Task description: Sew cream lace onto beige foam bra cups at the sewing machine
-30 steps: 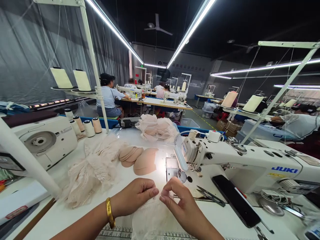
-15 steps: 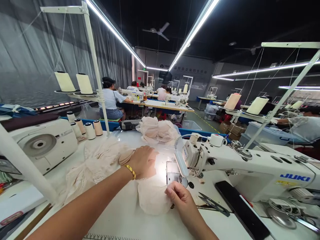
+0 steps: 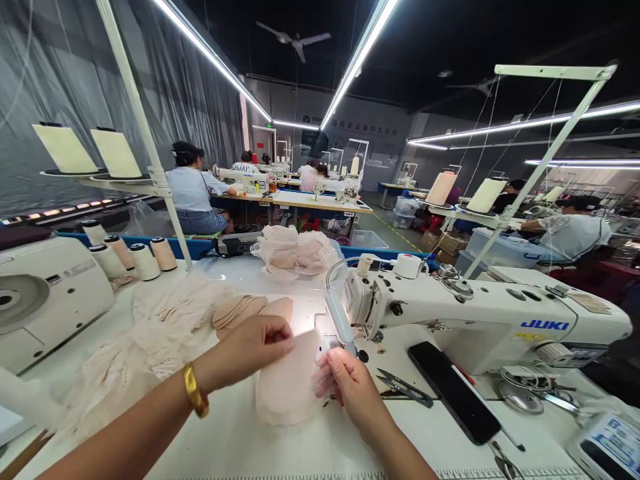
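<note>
A beige fabric cut piece [image 3: 289, 373] lies over a sheer pale fabric piece [image 3: 280, 417] in front of the sewing machine [image 3: 430, 310]. My left hand [image 3: 250, 350], a gold bracelet at its wrist, pinches the beige piece near its upper left edge. With thumb and fingers closed, my right hand [image 3: 357, 390] grips the sheer fabric at its right side, just below the needle area. Behind my left hand rests a fanned stack of beige cut pieces [image 3: 237, 312]. Thread snips [image 3: 405, 387] lie to the right of my right hand.
Pale lace-edged fabric [image 3: 165, 333] is heaped at left, and another pile [image 3: 295, 253] sits at the back. A black phone [image 3: 455, 393] lies under the machine arm. Thread cones [image 3: 145, 261] stand at back left. Co-workers sit at machines farther off.
My left hand has come away from the stack toward me, bringing a beige piece over the sheer one. My right hand keeps its grip. The view has swung right.
</note>
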Demonstrator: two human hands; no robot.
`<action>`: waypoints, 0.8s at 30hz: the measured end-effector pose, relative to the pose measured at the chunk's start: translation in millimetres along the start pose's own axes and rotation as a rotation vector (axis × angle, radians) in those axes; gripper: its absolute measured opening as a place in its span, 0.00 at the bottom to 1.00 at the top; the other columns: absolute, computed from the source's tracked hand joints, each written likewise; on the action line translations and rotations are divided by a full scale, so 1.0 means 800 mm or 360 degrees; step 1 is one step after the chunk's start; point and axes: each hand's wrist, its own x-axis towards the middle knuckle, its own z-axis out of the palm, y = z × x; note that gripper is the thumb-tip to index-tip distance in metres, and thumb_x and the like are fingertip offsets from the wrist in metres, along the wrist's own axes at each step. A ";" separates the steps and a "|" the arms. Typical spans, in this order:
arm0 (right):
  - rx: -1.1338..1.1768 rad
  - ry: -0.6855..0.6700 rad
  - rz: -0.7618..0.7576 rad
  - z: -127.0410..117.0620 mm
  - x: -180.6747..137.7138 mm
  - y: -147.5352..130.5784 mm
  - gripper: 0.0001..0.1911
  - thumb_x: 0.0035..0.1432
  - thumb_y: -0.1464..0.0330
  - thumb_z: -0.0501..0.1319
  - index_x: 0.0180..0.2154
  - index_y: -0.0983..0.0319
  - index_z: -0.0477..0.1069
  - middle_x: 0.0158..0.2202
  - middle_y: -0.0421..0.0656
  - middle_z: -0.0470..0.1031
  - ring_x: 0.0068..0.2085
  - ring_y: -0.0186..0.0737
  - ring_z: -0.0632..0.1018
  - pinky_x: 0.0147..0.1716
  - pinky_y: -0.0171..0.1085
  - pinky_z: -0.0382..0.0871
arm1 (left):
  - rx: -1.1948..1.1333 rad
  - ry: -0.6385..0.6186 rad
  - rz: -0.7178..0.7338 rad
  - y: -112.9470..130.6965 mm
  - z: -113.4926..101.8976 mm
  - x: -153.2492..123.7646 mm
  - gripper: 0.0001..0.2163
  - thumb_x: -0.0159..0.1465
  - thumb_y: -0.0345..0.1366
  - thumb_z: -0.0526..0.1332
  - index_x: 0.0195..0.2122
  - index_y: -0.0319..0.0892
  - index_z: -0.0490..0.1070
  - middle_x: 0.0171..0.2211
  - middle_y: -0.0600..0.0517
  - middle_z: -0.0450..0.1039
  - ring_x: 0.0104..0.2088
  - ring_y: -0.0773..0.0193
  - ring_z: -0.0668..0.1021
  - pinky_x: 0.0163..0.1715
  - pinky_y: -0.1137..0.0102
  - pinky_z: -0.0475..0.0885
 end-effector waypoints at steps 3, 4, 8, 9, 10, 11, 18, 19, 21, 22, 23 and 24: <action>-0.0047 -0.0042 -0.0094 -0.002 -0.008 -0.007 0.36 0.68 0.35 0.52 0.39 0.61 0.75 0.26 0.41 0.77 0.26 0.38 0.73 0.28 0.35 0.61 | -0.0232 -0.0274 -0.0098 0.006 0.023 -0.038 0.10 0.65 0.42 0.60 0.32 0.42 0.75 0.29 0.54 0.74 0.30 0.62 0.73 0.26 0.71 0.61; -0.0074 -0.0052 -0.0135 -0.002 -0.011 -0.009 0.34 0.68 0.36 0.54 0.40 0.61 0.75 0.26 0.41 0.77 0.28 0.39 0.73 0.30 0.36 0.63 | -0.0196 -0.0279 -0.0116 0.006 0.031 -0.044 0.10 0.66 0.41 0.60 0.32 0.42 0.75 0.29 0.54 0.74 0.30 0.62 0.73 0.27 0.70 0.61; -0.0269 -0.0054 -0.0254 0.004 -0.024 -0.014 0.23 0.65 0.46 0.65 0.38 0.60 0.75 0.30 0.39 0.74 0.32 0.40 0.74 0.33 0.36 0.67 | 0.0061 -0.0113 0.0080 0.007 0.049 -0.039 0.08 0.65 0.39 0.60 0.38 0.42 0.75 0.37 0.49 0.78 0.39 0.54 0.78 0.38 0.64 0.69; -0.0354 -0.0063 -0.0295 0.006 -0.027 -0.016 0.20 0.67 0.49 0.65 0.37 0.60 0.75 0.29 0.39 0.74 0.31 0.39 0.74 0.33 0.36 0.66 | 0.0059 -0.0082 0.0213 0.008 0.048 -0.035 0.11 0.64 0.39 0.62 0.46 0.42 0.75 0.46 0.46 0.79 0.47 0.50 0.78 0.45 0.61 0.71; -0.0456 -0.0077 -0.0360 0.007 -0.031 -0.018 0.16 0.68 0.53 0.63 0.36 0.59 0.75 0.29 0.38 0.74 0.31 0.39 0.73 0.32 0.36 0.66 | 0.0015 -0.0103 0.0337 0.010 0.047 -0.030 0.19 0.61 0.39 0.64 0.53 0.43 0.73 0.53 0.44 0.77 0.54 0.48 0.76 0.52 0.58 0.70; -0.0569 -0.0092 -0.0453 0.007 -0.035 -0.021 0.14 0.70 0.57 0.62 0.35 0.59 0.76 0.29 0.39 0.75 0.31 0.39 0.74 0.32 0.36 0.66 | -0.0051 -0.0195 0.0415 0.011 0.044 -0.026 0.27 0.58 0.39 0.67 0.59 0.45 0.69 0.58 0.43 0.74 0.57 0.47 0.74 0.56 0.58 0.69; -0.1146 0.0268 -0.1469 -0.001 -0.048 -0.050 0.13 0.72 0.75 0.58 0.51 0.55 0.76 0.36 0.43 0.85 0.34 0.42 0.84 0.33 0.37 0.76 | 0.0128 -0.0213 0.0354 0.005 0.019 -0.020 0.04 0.61 0.34 0.61 0.33 0.45 0.66 0.27 0.58 0.69 0.27 0.62 0.69 0.26 0.69 0.59; -0.1208 0.0280 -0.1560 -0.001 -0.046 -0.051 0.16 0.71 0.77 0.57 0.54 0.54 0.75 0.39 0.44 0.86 0.36 0.43 0.85 0.34 0.37 0.77 | 0.0250 0.0025 0.0497 0.001 0.017 -0.022 0.03 0.63 0.33 0.59 0.33 0.46 0.65 0.26 0.57 0.69 0.27 0.62 0.69 0.27 0.68 0.59; -0.1345 0.0235 -0.1689 0.000 -0.038 -0.049 0.21 0.72 0.79 0.54 0.57 0.55 0.74 0.45 0.47 0.87 0.42 0.44 0.86 0.40 0.39 0.79 | 0.0564 0.0360 0.0834 -0.011 0.016 -0.029 0.06 0.67 0.29 0.54 0.34 0.46 0.66 0.28 0.54 0.72 0.28 0.60 0.69 0.31 0.65 0.62; -0.1431 0.0188 -0.1707 -0.001 -0.033 -0.046 0.20 0.73 0.79 0.53 0.57 0.56 0.74 0.48 0.48 0.86 0.44 0.45 0.86 0.42 0.40 0.79 | 0.0744 0.0444 0.0967 -0.016 0.017 -0.034 0.08 0.68 0.27 0.53 0.35 0.45 0.67 0.29 0.52 0.73 0.29 0.58 0.70 0.34 0.63 0.64; -0.1517 0.0130 -0.1690 -0.002 -0.028 -0.041 0.18 0.74 0.78 0.53 0.54 0.56 0.76 0.48 0.48 0.86 0.44 0.46 0.86 0.42 0.41 0.79 | 0.0898 0.0461 0.1042 -0.021 0.019 -0.038 0.09 0.70 0.27 0.53 0.35 0.45 0.69 0.31 0.51 0.75 0.31 0.56 0.72 0.37 0.62 0.65; -0.1591 0.0061 -0.1647 -0.005 -0.022 -0.035 0.17 0.75 0.76 0.53 0.50 0.57 0.78 0.47 0.48 0.87 0.42 0.46 0.85 0.40 0.40 0.78 | 0.0999 0.0397 0.1058 -0.025 0.023 -0.043 0.07 0.70 0.28 0.56 0.36 0.45 0.70 0.33 0.50 0.76 0.33 0.55 0.73 0.38 0.60 0.66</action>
